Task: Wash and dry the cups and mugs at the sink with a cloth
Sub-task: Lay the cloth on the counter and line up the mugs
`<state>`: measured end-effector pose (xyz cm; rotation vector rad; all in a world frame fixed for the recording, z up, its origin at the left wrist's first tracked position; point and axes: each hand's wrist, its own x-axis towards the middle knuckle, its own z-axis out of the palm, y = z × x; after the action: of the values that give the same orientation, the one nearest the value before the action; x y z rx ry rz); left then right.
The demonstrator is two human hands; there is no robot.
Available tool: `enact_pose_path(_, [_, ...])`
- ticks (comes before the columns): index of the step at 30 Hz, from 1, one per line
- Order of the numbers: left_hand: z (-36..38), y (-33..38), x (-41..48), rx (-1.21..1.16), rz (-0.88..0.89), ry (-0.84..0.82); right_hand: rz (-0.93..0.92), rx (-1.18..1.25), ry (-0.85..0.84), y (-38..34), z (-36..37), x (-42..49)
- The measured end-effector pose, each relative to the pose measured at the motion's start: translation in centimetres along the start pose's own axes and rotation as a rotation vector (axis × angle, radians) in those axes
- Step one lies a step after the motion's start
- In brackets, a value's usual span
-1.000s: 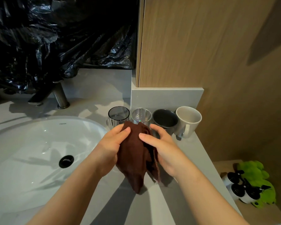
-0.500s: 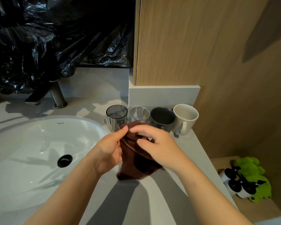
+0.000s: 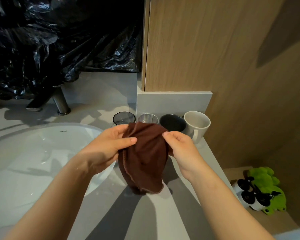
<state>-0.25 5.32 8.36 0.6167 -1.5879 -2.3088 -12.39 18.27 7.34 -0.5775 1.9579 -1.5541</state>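
At the fingertips: the left hand (image 3: 109, 144) pinches the brown cloth (image 3: 144, 158) at its upper left between thumb and curled fingers; the right hand (image 3: 182, 149) pinches the upper right edge likewise.
Cloth: hangs bunched between both hands over the grey countertop (image 3: 164, 210); whether its lower end touches the countertop, I cannot tell.
Just behind: an upright row of smoked glass tumbler (image 3: 124, 118), clear glass (image 3: 148, 118), dark mug (image 3: 172, 122) and white mug (image 3: 197, 125).
Left: white sink basin (image 3: 33, 153), faucet (image 3: 59, 101) beyond.
Farther: black plastic sheeting (image 3: 59, 40), wooden panel (image 3: 206, 49).

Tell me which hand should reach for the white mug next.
Probably the right hand: it grips the brown cloth close to the white mug, while the left hand is nearer the sink.
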Motion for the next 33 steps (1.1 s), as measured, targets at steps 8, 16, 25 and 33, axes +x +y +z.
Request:
enact_pose_path(8, [-0.4, 0.0, 0.5, 0.402, 0.15, 0.474, -0.117, 0.315, 0.217, -0.9, -0.2, -0.6])
enact_pose_path(16, [-0.2, 0.4, -0.5, 0.803, 0.298, 0.288, -0.298, -0.577, 0.068, -0.4, -1.8, -0.7])
enact_pose_path(25, [0.4, 0.7, -1.1, 0.617, 0.291, 0.304, -0.267, -0.064, 0.004, -1.5, -2.2, -1.5])
enact_pose_path(33, [-1.0, -4.5, 2.0, 0.811, 0.221, 0.355, -0.303, -0.4, 0.183, 2.9, -1.3, 1.0])
